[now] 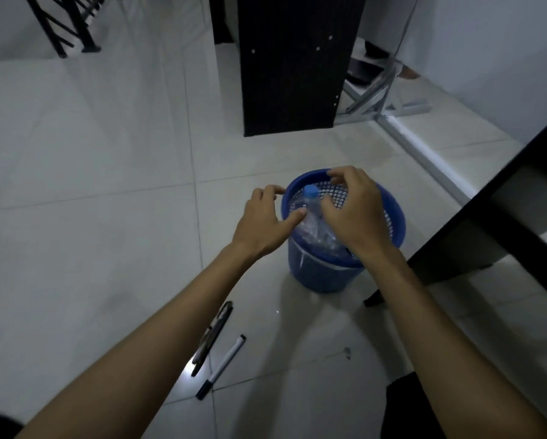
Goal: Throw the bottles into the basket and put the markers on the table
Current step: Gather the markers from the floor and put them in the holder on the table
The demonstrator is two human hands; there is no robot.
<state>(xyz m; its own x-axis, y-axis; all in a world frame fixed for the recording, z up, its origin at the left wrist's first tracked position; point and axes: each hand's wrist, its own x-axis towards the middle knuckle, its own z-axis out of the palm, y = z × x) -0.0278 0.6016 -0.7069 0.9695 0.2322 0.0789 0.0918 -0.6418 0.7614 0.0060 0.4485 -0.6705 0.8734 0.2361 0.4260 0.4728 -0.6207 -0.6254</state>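
left hand (262, 220): fingers loosely spread, thumb touching bottle (313, 217) | right hand (351, 210): fingers curled over bottle, grip unclear | bottle upright in blue basket (329, 274) | markers (221, 365) on floor

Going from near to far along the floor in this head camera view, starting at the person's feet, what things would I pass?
White marker → dark markers lying beside it → blue basket, with a clear bottle standing in it and both hands over its rim → tall dark cabinet panel.
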